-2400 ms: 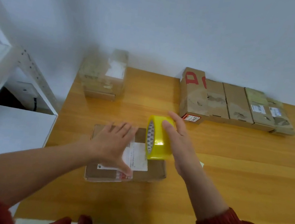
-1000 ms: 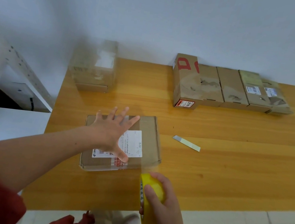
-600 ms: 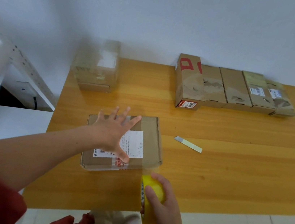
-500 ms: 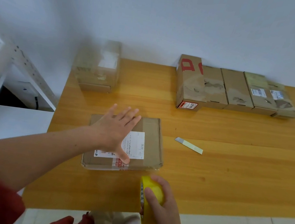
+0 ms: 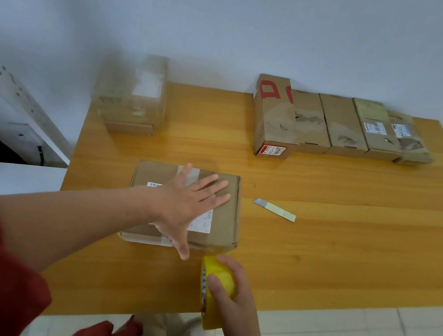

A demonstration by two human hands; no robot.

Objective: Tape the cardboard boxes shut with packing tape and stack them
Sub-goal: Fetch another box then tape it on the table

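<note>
Presently the left hand (image 5: pixel 189 206) is pressing flat on the near box (image 5: pixel 225 225), the right hand (image 5: pixel 236 295) gripping the tape roll (image 5: pixel 218 274), with the far row (image 5: pixel 343 125) seemingly awaiting taping.

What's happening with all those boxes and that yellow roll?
A person is taping a flat cardboard box on the wooden table. The left hand presses flat on top; the right hand grips a yellow tape roll near the box's front edge. More boxes wait in a row by the wall.
</note>
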